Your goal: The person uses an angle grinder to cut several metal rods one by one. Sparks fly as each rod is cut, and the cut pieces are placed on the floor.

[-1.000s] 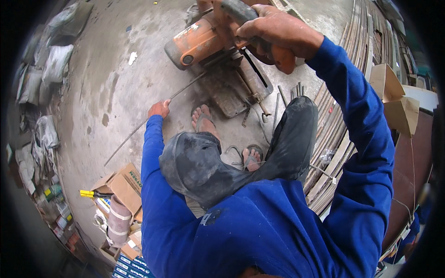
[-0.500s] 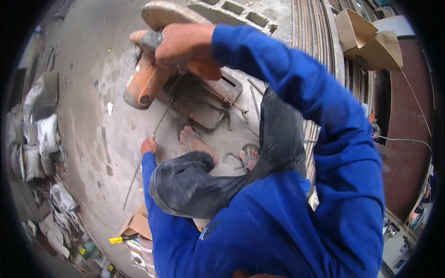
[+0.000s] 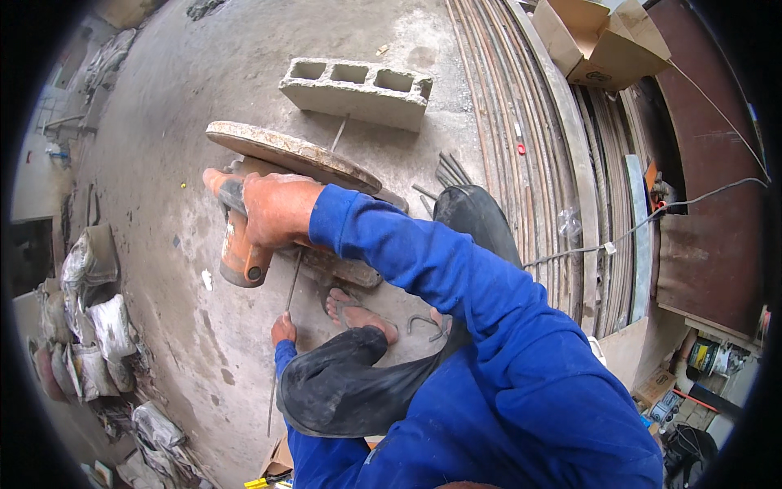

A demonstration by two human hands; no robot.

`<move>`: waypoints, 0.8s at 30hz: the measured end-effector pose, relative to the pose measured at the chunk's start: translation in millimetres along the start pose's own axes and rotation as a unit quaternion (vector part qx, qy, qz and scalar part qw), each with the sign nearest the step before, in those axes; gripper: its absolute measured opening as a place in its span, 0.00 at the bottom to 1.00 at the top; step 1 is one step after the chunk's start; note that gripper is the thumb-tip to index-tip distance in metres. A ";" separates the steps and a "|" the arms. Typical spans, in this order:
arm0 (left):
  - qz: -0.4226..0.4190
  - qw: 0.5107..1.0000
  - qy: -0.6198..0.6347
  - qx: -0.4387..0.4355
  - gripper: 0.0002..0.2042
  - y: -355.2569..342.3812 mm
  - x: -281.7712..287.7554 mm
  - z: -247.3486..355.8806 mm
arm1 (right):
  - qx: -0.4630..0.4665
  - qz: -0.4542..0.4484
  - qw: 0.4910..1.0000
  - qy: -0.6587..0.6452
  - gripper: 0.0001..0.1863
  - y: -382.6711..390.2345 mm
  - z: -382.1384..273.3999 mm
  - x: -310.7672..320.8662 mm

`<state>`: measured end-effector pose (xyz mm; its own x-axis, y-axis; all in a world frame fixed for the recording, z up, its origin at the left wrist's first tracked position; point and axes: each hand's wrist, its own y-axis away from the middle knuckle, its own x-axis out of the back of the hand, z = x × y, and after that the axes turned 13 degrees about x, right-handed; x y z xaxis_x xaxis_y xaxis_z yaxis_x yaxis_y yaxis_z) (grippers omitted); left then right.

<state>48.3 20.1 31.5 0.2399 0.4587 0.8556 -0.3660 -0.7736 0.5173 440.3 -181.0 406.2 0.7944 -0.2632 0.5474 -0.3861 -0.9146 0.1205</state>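
My right hand (image 3: 277,210) is closed around the handle of an orange cut-off saw (image 3: 242,248). The saw's large round guard (image 3: 285,151) lies beyond my hand, and my forearm hides much of the base (image 3: 346,267). Low at the left, my left hand (image 3: 283,328) is closed on a thin steel rod (image 3: 292,289). That rod runs toward the saw base, where its far part is hidden. A rod end also shows between the guard and a hollow concrete block (image 3: 354,106). Whether the cutting edge touches the rod cannot be seen.
Short cut rods (image 3: 450,171) lie beside my right knee, and a bent rod (image 3: 425,328) is by my feet. Long bars (image 3: 521,122) line the right side, with a cardboard box (image 3: 611,49) above them. Filled sacks (image 3: 110,326) stand along the left.
My right hand and the saw head have come down closer to the base. My view has shifted, showing more floor and the whole concrete block. My left hand still grips the rod.
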 end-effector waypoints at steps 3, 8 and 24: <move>-0.005 1.000 0.009 0.003 0.28 0.0 0.8 1.9 | 0.017 -0.003 1.000 0.002 0.23 -1.8 1.4 -0.2; -0.025 0.999 0.018 0.014 0.28 3.2 4.8 6.7 | 0.003 -0.016 1.000 0.004 0.23 6.4 -7.3 8.3; 0.000 1.000 0.006 0.010 0.28 8.5 10.8 19.3 | -0.023 -0.036 0.999 -0.006 0.26 8.4 -12.3 18.6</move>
<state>65.1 9.9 44.8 0.2299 0.4639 0.8556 -0.3478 -0.7819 0.5174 446.0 -189.8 427.5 0.8261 -0.2003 0.5267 -0.3479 -0.9166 0.1971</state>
